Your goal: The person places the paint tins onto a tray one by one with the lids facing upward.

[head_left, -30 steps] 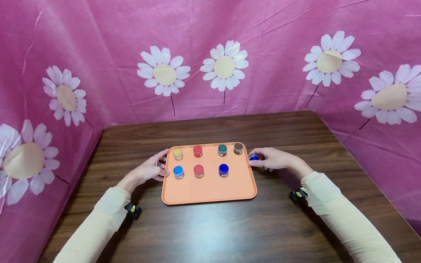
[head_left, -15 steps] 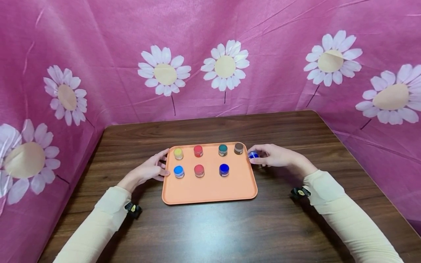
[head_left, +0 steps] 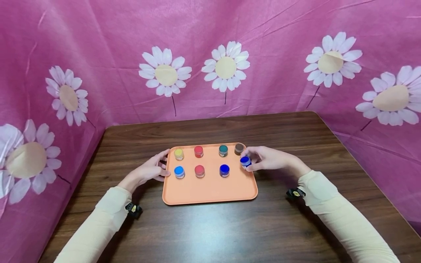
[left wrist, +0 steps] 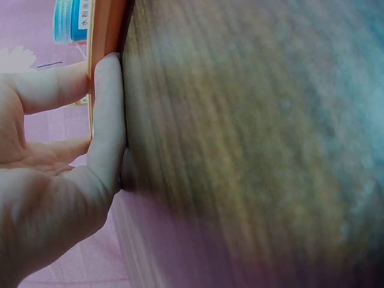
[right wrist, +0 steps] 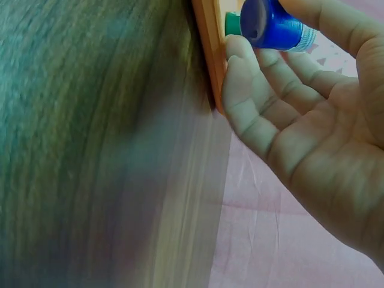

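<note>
In the head view my right hand (head_left: 268,159) pinches a dark blue paint jar (head_left: 245,162) between thumb and fingers over the right side of the orange tray (head_left: 210,191). The right wrist view shows that jar (right wrist: 270,25) just off the fingertips. At the opposite edge, my left hand (head_left: 149,170) grips the tray's rim. Its thumb and fingers lie on either side of the rim (left wrist: 108,30) in the left wrist view. A brown jar (head_left: 239,148) stands at the tray's back right corner, and another dark blue jar (head_left: 224,171) is left of the held one.
On the tray stand a yellow jar (head_left: 179,154), a red jar (head_left: 198,151), a green jar (head_left: 223,151), a light blue jar (head_left: 179,172) and a second red jar (head_left: 199,171). Beneath is a dark wooden table (head_left: 204,233). A pink flowered curtain (head_left: 263,47) surrounds it.
My right hand has lifted the dark blue jar from beside the tray's right edge and brought it leftward over the tray. The left hand stays at the rim.
</note>
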Demonstrator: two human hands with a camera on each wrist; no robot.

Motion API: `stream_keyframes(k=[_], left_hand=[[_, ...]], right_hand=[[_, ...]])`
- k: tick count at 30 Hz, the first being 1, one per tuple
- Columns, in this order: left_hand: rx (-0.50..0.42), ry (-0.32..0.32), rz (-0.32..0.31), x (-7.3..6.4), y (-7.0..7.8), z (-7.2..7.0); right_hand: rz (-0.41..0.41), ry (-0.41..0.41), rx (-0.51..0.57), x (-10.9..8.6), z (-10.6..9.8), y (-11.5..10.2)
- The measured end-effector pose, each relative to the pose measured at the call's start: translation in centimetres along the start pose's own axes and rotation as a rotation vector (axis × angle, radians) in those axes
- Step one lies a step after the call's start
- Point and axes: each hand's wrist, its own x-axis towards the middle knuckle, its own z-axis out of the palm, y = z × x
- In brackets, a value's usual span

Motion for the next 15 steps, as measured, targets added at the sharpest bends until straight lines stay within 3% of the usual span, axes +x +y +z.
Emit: stream_keyframes(k=[5,15], left_hand=[[-0.007,0.002,0.0,-0.1,0.1,0.0],[-0.012,0.007,-0.003,0.0,-0.1,-0.1]], right_hand=[[-0.063,0.007,0.0,0.4,0.2,0.1],[-0.109,-0.01,0.011,1.3,0.7,0.3]])
